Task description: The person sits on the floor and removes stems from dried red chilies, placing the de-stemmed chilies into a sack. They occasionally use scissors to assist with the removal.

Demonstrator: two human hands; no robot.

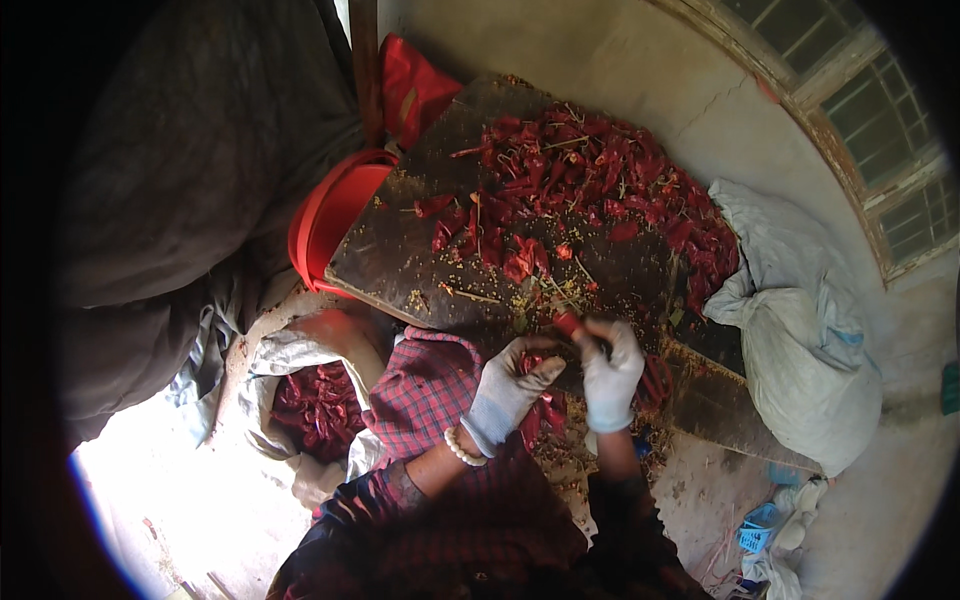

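Note:
My left hand (514,386), in a pale work glove with dirty fingertips and a beaded bracelet at the wrist, is curled around a piece of red chili pepper at the table's near edge. Just to its right, my right hand (613,367), gloved alike, pinches a small red-ended object (568,322), perhaps a pepper's stem end or a tool's handle; which one I cannot tell. Dried red chili peppers (600,165) lie heaped across the dark wooden table (375,262), with loose stems and yellow seeds before my hands. More red pods (546,420) lie below my left hand.
An open woven sack of red peppers (319,409) stands at the left, beside a checked cloth (427,390). A red plastic basin (341,210) is by the table's left edge. A filled white sack (802,360) leans at the right; a blue basket (757,525) lies on the floor.

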